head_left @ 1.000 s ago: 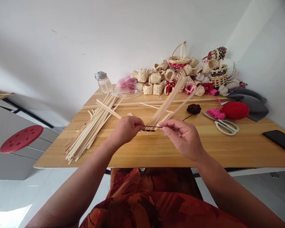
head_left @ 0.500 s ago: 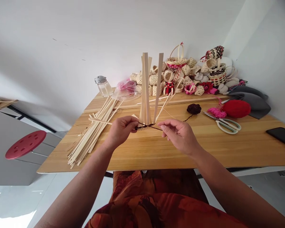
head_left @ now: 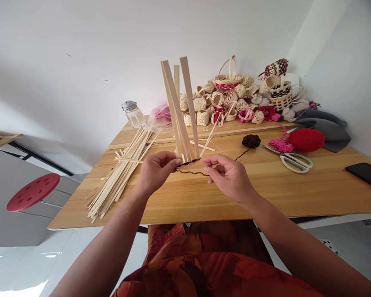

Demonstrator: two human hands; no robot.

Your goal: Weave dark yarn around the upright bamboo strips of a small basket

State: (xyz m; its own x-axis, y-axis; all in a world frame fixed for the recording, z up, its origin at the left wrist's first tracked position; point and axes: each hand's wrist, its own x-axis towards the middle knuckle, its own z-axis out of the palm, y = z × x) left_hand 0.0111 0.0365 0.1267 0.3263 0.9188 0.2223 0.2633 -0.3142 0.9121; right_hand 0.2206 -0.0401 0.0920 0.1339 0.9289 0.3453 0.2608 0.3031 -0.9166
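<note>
Several pale wooden strips (head_left: pixel 173 107) stand up from a small woven base, leaning left. Dark brown yarn (head_left: pixel 191 172) is wound along the base's near edge. My left hand (head_left: pixel 159 169) pinches the base at its left corner, thumb toward me. From there a length of the yarn crosses to my right hand (head_left: pixel 227 177), whose thumb and fingers are closed on it. The yarn runs on past my right hand to a dark brown yarn ball (head_left: pixel 251 141) on the table. My fingers hide part of the base.
At left lies a pile of loose wooden strips (head_left: pixel 120 177). Scissors (head_left: pixel 292 159), a red yarn ball (head_left: pixel 306 140) and a phone (head_left: pixel 366 175) lie at right. Small woven baskets (head_left: pixel 218 99) are heaped along the back, beside a plastic bottle (head_left: pixel 133 114).
The upright strips have tilted to the left with the base. The yarn between my hands now hangs lower and longer, apart from the edge. My right hand has shifted slightly left.
</note>
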